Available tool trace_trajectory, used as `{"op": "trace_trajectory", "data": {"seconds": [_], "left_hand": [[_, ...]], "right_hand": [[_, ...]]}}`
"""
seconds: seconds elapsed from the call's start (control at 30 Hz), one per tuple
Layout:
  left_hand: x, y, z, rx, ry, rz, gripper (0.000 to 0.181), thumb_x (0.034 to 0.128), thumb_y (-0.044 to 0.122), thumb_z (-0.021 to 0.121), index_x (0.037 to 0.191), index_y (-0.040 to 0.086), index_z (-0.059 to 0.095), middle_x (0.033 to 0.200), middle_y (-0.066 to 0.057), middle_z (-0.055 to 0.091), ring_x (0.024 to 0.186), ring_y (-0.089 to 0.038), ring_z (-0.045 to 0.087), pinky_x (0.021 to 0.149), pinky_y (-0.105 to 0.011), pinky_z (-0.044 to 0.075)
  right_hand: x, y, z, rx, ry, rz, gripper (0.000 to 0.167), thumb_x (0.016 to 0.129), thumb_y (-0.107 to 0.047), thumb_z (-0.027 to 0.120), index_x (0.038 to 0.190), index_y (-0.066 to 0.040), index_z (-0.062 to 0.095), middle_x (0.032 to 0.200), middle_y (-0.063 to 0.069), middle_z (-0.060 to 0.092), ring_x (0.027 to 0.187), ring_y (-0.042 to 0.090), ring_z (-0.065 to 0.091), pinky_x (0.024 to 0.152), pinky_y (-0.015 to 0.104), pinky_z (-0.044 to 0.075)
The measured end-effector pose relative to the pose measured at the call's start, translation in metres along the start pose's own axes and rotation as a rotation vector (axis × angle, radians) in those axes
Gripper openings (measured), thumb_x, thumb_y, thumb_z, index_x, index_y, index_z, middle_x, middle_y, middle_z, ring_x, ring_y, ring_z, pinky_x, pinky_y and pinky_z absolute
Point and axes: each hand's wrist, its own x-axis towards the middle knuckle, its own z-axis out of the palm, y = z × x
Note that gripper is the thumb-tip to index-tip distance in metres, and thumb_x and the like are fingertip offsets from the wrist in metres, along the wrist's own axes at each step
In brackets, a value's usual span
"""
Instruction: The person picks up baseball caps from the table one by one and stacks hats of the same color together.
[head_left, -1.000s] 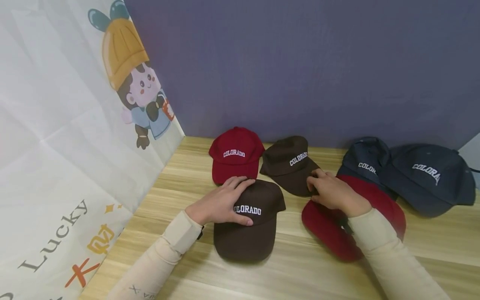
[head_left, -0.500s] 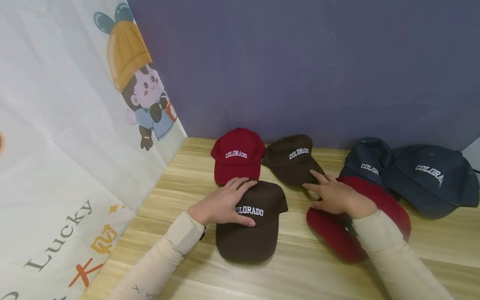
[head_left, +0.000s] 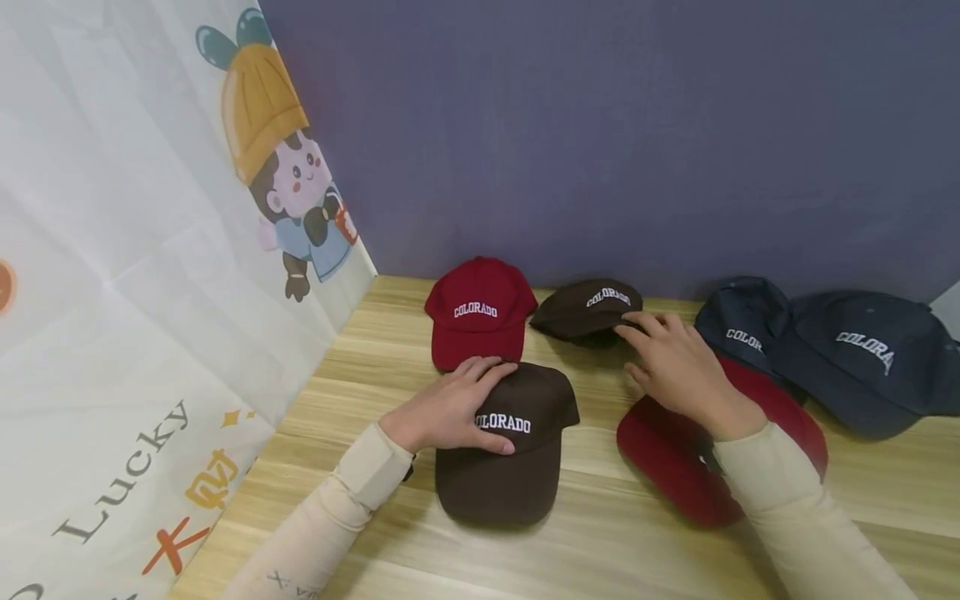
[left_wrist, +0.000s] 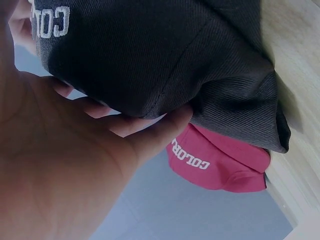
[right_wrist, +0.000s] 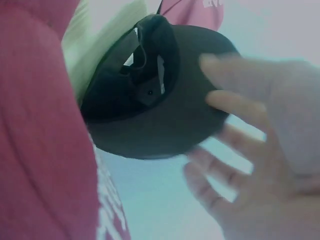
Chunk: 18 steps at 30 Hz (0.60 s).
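A brown COLORADO baseball cap (head_left: 498, 479) lies at the front with its visor toward me. My left hand (head_left: 446, 412) holds its crown, fingers over the top and thumb across the lettering; the left wrist view shows the fingers along the crown's edge (left_wrist: 130, 55). Behind it, a second brown cap (head_left: 577, 310) is tipped back with its visor raised. The right hand (head_left: 678, 371) touches that visor with spread fingers. In the right wrist view this cap's underside (right_wrist: 145, 132) and hollow show, and the fingers are blurred.
A red cap (head_left: 477, 308) stands back left. Another red cap (head_left: 667, 462) lies beneath the right forearm. Two navy caps (head_left: 742, 321) lean together at right, partly overlapped. A grey-blue panel (head_left: 600, 142) closes the back of the wooden table (head_left: 360, 358); a white printed sheet (head_left: 112, 208) hangs left.
The right hand has shifted back, and the rear brown cap has tipped backward, its visor rising until the dark underside shows. My left hand stays on the front brown cap.
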Motion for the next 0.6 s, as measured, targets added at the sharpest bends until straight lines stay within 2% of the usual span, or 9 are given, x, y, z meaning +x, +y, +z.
{"op": "trace_trajectory", "data": {"seconds": [0.13, 0.2, 0.3, 0.37, 0.43, 0.6], "left_hand": [[-0.0004, 0.0000, 0.0002, 0.000, 0.001, 0.003, 0.108, 0.0768, 0.069, 0.077, 0.161, 0.020, 0.029, 0.162, -0.004, 0.034, 0.148, -0.023, 0.032, 0.117, -0.043, 0.041], [-0.0003, 0.0002, 0.0003, 0.001, 0.001, 0.005, 0.108, 0.0769, 0.069, 0.077, 0.161, 0.020, 0.029, 0.162, -0.004, 0.034, 0.148, -0.023, 0.032, 0.117, -0.043, 0.041], [-0.0005, 0.0006, -0.0002, 0.003, -0.003, 0.003, 0.109, 0.0770, 0.070, 0.077, 0.161, 0.020, 0.029, 0.163, -0.004, 0.033, 0.149, -0.022, 0.032, 0.117, -0.043, 0.041], [-0.0005, 0.0005, -0.0002, 0.002, -0.005, 0.003, 0.108, 0.0772, 0.070, 0.077, 0.161, 0.020, 0.029, 0.163, -0.004, 0.033, 0.149, -0.022, 0.032, 0.117, -0.043, 0.041], [-0.0004, 0.0005, -0.0002, -0.001, -0.006, 0.004, 0.108, 0.0773, 0.069, 0.077, 0.161, 0.020, 0.029, 0.163, -0.004, 0.033, 0.149, -0.023, 0.032, 0.117, -0.044, 0.041], [0.0003, -0.0003, 0.0007, -0.005, -0.005, 0.003, 0.108, 0.0771, 0.069, 0.077, 0.160, 0.020, 0.030, 0.163, -0.005, 0.033, 0.149, -0.024, 0.032, 0.117, -0.045, 0.041]], "right_hand": [[0.0028, -0.0002, 0.0001, 0.035, 0.203, -0.009, 0.038, 0.086, -0.001, 0.076, 0.123, -0.008, 0.073, 0.125, 0.015, 0.066, 0.113, 0.039, 0.062, 0.086, 0.053, 0.055], [0.0032, 0.0007, 0.0002, 0.057, 0.292, -0.014, 0.032, 0.085, 0.004, 0.071, 0.114, -0.011, 0.076, 0.114, 0.011, 0.069, 0.106, 0.034, 0.065, 0.075, 0.049, 0.057], [0.0033, 0.0011, 0.0002, 0.072, 0.397, -0.028, 0.028, 0.084, 0.008, 0.064, 0.097, -0.013, 0.076, 0.098, 0.007, 0.068, 0.088, 0.028, 0.065, 0.055, 0.043, 0.052], [0.0038, 0.0011, 0.0005, 0.076, 0.440, -0.040, 0.026, 0.083, 0.010, 0.061, 0.087, -0.013, 0.072, 0.090, 0.005, 0.065, 0.076, 0.025, 0.061, 0.047, 0.039, 0.046], [0.0043, 0.0008, 0.0007, 0.079, 0.466, -0.047, 0.027, 0.081, 0.013, 0.060, 0.081, -0.013, 0.067, 0.084, 0.004, 0.061, 0.069, 0.022, 0.056, 0.046, 0.038, 0.043], [0.0052, 0.0000, 0.0006, 0.072, 0.486, -0.047, 0.025, 0.080, 0.012, 0.067, 0.081, -0.011, 0.058, 0.079, 0.003, 0.056, 0.065, 0.020, 0.051, 0.046, 0.037, 0.040]]}}
